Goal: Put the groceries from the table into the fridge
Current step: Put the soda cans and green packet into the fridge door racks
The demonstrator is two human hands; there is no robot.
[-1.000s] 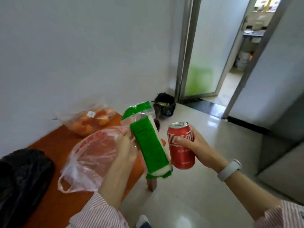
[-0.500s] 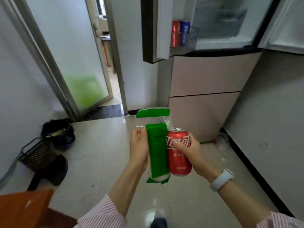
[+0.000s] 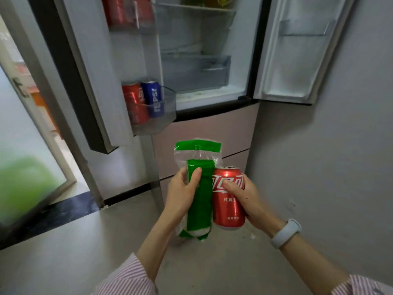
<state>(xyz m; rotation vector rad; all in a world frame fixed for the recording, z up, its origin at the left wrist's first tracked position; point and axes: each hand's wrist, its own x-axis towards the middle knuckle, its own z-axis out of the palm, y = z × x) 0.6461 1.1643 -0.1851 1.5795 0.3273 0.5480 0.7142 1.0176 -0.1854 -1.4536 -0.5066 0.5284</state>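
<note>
Both hands full before open fridge [image 3: 204,60].
Left hand [image 3: 182,192] gripping green packet [image 3: 201,201]; right hand [image 3: 244,196] gripping red can [image 3: 227,207], touching packet's right side.

Bright, even indoor light, glare on the fridge door [image 3: 285,60], edges bowed by wide-angle distortion and slightly blurred.

Glossy red metal can [image 3: 228,199], crinkled clear-and-green plastic packet [image 3: 198,188], shiny smooth floor [image 3: 63,241].
</note>
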